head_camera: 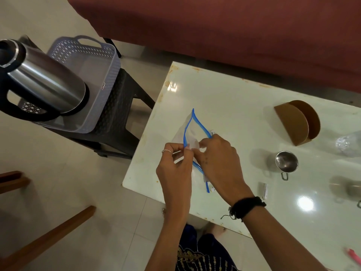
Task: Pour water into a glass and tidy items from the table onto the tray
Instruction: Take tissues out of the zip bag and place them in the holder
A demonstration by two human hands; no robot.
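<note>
Over the left part of the white table (224, 90) I hold a clear zip bag (190, 132) with a blue seal, its mouth spread apart. My left hand (175, 165) pinches one lip of the bag. My right hand (218, 157) grips the other side, and the bag hides its fingertips. A small white tube (212, 132) shows just behind my right fingers. A steel cup (286, 164) with a small handle stands right of my hands. A steel kettle (41, 83) sits in the grey basket tray (105, 75) on a dark stool at the left.
A brown cardboard holder (298, 122) stands at the back right of the table. A small white tube (264, 190) lies near the cup, and a clear plastic bottle (349, 143) lies at the right edge. A red sofa (214, 26) runs behind the table. Wooden furniture legs (48, 239) cross the floor at the lower left.
</note>
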